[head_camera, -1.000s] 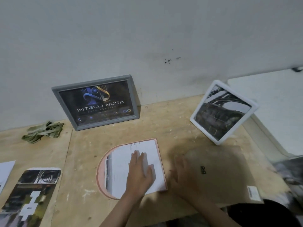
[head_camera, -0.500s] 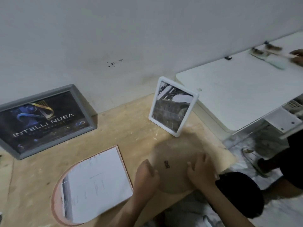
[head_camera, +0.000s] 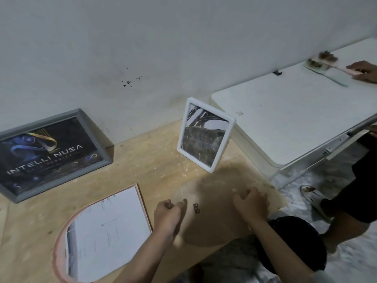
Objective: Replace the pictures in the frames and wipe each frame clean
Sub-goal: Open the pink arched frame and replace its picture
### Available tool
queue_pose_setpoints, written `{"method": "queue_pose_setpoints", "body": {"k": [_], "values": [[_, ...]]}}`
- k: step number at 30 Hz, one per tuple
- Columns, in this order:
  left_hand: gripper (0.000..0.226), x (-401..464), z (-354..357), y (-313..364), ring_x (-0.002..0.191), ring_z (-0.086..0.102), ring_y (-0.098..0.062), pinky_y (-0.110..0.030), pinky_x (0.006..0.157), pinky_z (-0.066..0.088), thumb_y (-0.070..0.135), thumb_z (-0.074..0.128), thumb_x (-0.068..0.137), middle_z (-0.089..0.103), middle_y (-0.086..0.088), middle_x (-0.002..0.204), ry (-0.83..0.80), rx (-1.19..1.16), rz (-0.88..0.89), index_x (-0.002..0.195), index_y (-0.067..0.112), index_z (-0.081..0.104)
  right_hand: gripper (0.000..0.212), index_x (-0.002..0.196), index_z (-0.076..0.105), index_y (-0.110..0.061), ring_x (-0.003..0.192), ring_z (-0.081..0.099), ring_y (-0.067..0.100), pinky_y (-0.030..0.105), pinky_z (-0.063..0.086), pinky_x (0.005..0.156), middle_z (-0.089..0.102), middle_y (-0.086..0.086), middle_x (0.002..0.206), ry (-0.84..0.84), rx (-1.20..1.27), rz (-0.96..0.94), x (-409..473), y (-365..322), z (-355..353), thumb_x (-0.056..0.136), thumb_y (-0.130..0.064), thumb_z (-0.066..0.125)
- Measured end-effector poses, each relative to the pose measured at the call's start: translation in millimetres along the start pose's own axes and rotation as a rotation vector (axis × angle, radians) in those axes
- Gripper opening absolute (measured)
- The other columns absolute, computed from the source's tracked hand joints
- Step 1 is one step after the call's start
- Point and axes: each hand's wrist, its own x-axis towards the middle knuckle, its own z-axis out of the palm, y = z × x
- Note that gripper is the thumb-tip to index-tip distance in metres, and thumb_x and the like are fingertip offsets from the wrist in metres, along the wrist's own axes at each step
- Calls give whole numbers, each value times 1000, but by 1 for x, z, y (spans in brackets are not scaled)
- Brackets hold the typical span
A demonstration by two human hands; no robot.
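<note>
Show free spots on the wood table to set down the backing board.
Bare wood lies between the grey frame and white frame, and between the grey frame and arched frame. The near right edge is crowded: both hands hold the backing board.

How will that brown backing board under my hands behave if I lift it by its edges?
The backing board looks thin and flat, so it is probably light and fairly stiff, perhaps flexing a little. Part of it overhangs the wooden table, which should help in getting fingers under it. The left hand and right hand sit at opposite sides, so it should lift level.
</note>
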Motion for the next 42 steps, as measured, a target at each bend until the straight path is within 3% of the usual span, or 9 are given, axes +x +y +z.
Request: {"method": "queue_pose_setpoints", "body": {"k": [6,10,13,16,18,24,28,34,42], "values": [[49,5,-15,-5,99,49,-19,-30,87,43,30,64,88,55,-8,125,26,9,61,130,9,51,58,126,46,-5,110,46,36,42,43,91,34,16,129,-59,48,-74,-19,-6,-6,85,-43,62],[47,7,-41,-15,108,52,-27,-40,96,46,26,64,87,56,-6,119,64,-10,81,129,9,52,63,135,41,-8,121,40,35,42,40,97,33,14,135,-166,18,-135,-40,-22,2,86,-44,59],[14,1,-69,-22,94,52,-25,-35,84,45,23,62,89,53,6,89,138,-12,123,97,18,52,62,138,37,-11,128,34,33,43,37,101,29,12,141,-269,19,-223,-62,-42,15,89,-43,56],[30,-1,-98,-27,75,45,-20,-31,76,37,21,60,88,44,10,70,283,30,152,67,26,39,64,144,30,-13,133,31,29,41,33,105,28,9,145,-346,46,-315,-83,-61,31,91,-40,54],[30,2,-118,-37,66,46,-20,-35,70,38,24,61,83,46,4,64,395,20,140,62,20,40,63,145,30,-13,133,33,26,37,32,106,32,9,146,-386,49,-373,-96,-74,44,92,-37,54],[22,10,-176,-68,61,49,-22,-33,57,40,20,64,78,53,-5,62,606,86,114,70,6,49,33,119,51,-12,109,52,28,33,42,89,50,6,113,-503,-55,-481,-135,-110,91,91,-30,53],[27,26,-203,-90,80,57,-31,-42,76,50,39,64,74,62,-4,81,614,225,110,88,17,58,44,133,43,-13,122,45,28,30,35,97,46,9,133,-550,-113,-523,-156,-118,115,93,-30,49],[28,39,-217,-106,80,54,-35,-37,66,43,39,61,76,57,-9,80,607,317,149,78,14,51,42,129,41,-14,126,37,30,35,29,102,44,8,133,-594,-259,-574,-171,-121,135,92,-33,46],[22,42,-219,-122,83,51,-36,-37,72,37,28,57,79,56,-11,87,654,354,234,91,10,55,35,118,45,-13,117,40,34,37,35,95,41,10,132,-520,-382,-668,-177,-123,141,88,-32,48]]}}
